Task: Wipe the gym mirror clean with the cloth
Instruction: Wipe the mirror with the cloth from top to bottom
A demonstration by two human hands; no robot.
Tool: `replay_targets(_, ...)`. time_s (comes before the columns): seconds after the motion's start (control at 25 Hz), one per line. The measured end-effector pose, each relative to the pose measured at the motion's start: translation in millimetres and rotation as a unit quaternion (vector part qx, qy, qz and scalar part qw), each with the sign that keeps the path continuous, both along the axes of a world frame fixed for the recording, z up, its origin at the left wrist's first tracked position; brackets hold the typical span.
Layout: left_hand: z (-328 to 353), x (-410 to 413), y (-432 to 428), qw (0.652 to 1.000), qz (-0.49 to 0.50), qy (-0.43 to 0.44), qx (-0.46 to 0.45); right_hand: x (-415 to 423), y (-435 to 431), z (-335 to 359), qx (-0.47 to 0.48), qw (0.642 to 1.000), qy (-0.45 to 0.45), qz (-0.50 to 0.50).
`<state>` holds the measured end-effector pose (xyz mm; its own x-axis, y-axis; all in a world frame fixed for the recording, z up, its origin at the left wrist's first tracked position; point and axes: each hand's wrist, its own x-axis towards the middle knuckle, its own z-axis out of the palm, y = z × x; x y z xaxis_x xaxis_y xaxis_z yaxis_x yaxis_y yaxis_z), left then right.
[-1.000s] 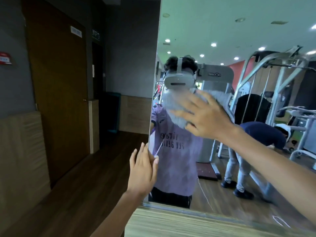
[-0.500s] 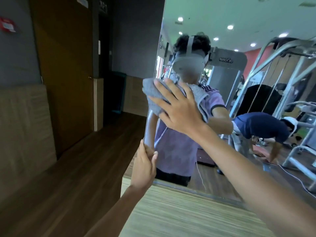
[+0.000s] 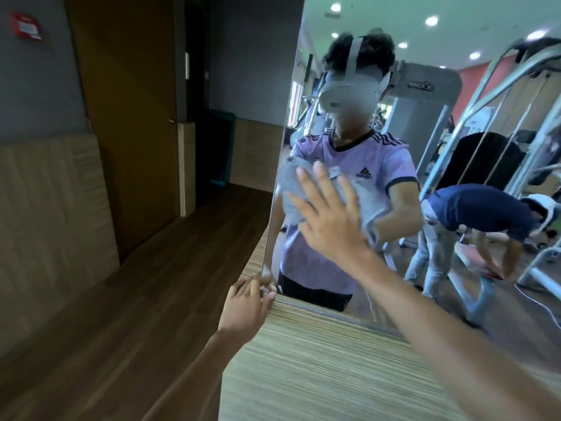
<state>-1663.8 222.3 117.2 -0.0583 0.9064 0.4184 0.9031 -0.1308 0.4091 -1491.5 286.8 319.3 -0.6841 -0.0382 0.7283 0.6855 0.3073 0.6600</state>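
cloth (image 3: 290, 189) is pinned on the mirror (image 3: 379, 13) under the right hand (image 3: 331, 226), left hand (image 3: 244, 308) is rested at its bottom-left corner

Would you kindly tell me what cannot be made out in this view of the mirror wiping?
Head view: cloth, mostly hidden under the right hand.
Head view: mirror, top and right cut off by the frame; smears too faint.
Head view: left hand at the mirror's corner, fingertips blurred, grip unclear.

a grey cloth (image 3: 290, 185) lies pressed against the wall mirror (image 3: 343, 31).
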Motion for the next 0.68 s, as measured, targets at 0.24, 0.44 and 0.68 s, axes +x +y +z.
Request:
replay_targets(0.24,-10,-11,-10,0.99,0.042,0.13,0.031,61,9,-74,-0.085,0.965,-0.243,0.043)
replay_targets(0.44,-17,-17,-9,0.992,0.024,0.121,0.021,19,-9,-30,-0.025,0.999,0.026,-0.02)
replay_targets(0.68,-17,-21,-13,0.992,0.008,0.124,-0.003,42,-2,-134,-0.092,0.938,-0.331,-0.038)
